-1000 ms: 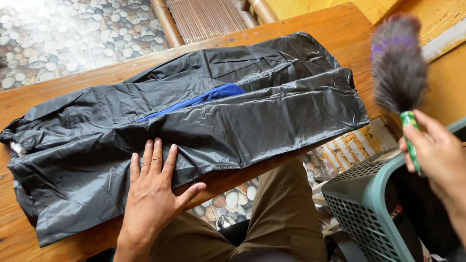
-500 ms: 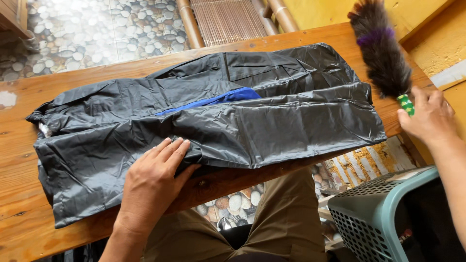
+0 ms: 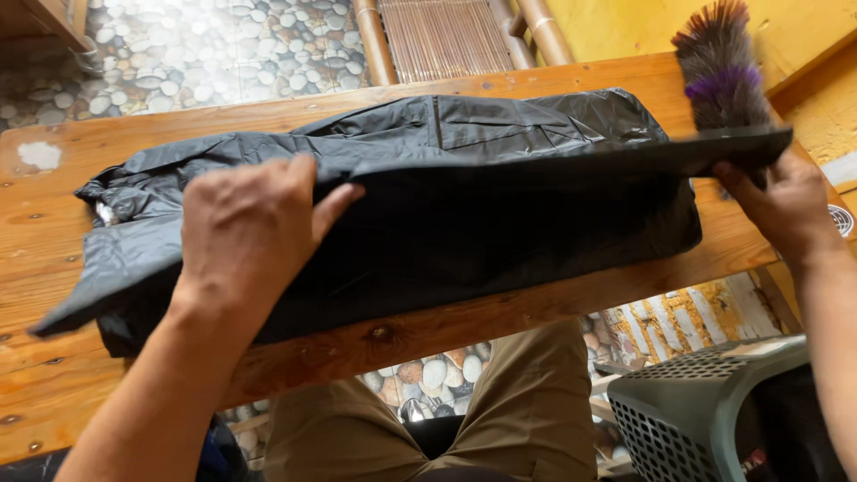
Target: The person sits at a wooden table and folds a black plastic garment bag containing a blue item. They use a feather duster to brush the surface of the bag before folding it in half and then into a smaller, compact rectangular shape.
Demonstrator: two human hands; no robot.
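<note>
A black shiny garment (image 3: 500, 205) lies across a wooden table (image 3: 54, 250). My left hand (image 3: 250, 228) grips its near edge on the left and holds it lifted off the wood. My right hand (image 3: 786, 210) holds the garment's right corner raised, and a grey feather duster (image 3: 719, 67) with a purple band sticks up behind that hand. The near flap stands folded up over the rest of the garment, hiding the blue strip inside.
A grey-green perforated laundry basket (image 3: 705, 419) stands at the lower right beside my knees. A slatted wooden chair back (image 3: 446, 36) sits beyond the table. The floor is pebble stone (image 3: 196, 54); a yellow wall (image 3: 625, 22) is at top right.
My left hand went from pressing flat on the garment to gripping and lifting its near edge. My right hand came in from the side and took the right corner; the flap now folds upward.
</note>
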